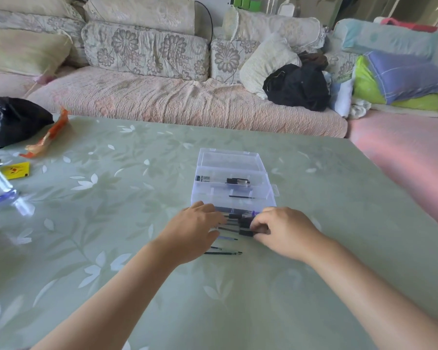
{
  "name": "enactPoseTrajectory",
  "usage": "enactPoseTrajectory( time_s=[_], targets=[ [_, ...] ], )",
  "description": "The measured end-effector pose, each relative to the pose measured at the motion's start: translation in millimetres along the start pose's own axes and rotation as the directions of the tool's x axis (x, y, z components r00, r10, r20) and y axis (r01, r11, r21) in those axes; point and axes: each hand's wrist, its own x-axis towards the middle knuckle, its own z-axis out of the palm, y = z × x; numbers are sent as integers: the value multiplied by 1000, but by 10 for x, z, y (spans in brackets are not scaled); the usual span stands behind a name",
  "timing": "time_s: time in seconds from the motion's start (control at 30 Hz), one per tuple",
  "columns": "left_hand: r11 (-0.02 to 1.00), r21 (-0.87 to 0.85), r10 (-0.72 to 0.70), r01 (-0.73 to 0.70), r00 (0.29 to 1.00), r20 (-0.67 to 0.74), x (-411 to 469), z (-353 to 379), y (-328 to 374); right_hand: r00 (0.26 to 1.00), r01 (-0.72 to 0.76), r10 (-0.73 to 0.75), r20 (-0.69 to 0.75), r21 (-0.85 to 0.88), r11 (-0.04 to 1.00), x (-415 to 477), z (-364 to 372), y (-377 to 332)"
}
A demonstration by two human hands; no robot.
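Observation:
A clear plastic organiser box (231, 183) sits open in the middle of the green table, its lid tipped back. Inside lie a black clip-like item (238, 181) and a thin black refill (241, 197). Just in front of the box is a loose pile of black pens and refills (238, 223). My left hand (195, 228) lies over the left end of the pile, fingers fairly straight. My right hand (281, 229) curls its fingers round the right ends of the pens. Two or three thin refills (223, 253) lie apart on the table near my left wrist.
At the table's left edge are a black plastic bag (13, 121), an orange wrapper (46, 137), a yellow card (16, 170) and a clear bottle (3, 190) lying down. A sofa with cushions (144, 51) and piled clothes (298, 87) stands behind the table.

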Motion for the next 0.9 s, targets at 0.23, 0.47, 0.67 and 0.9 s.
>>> enactPoseTrajectory(
  time_s=[0.23, 0.47, 0.67, 0.9],
  targets=[
    [999, 24, 38, -38, 999, -33, -4, 53, -18, 998, 56, -56, -8, -22, 998, -15, 7, -14],
    [995, 62, 84, -79, 992, -95, -14, -12, 124, 998, 49, -44, -43, 146, 988, -123, -58, -114],
    [1000, 1, -16, 16, 1000, 11, -89, -11, 176, 993, 103, -113, 40, 198, 975, -170, 10, -191],
    [1000, 13, 9, -10, 993, 115, -93, -30, 256, 988, 111, -132, 79, 226, 968, -195, 76, -249]
  ],
)
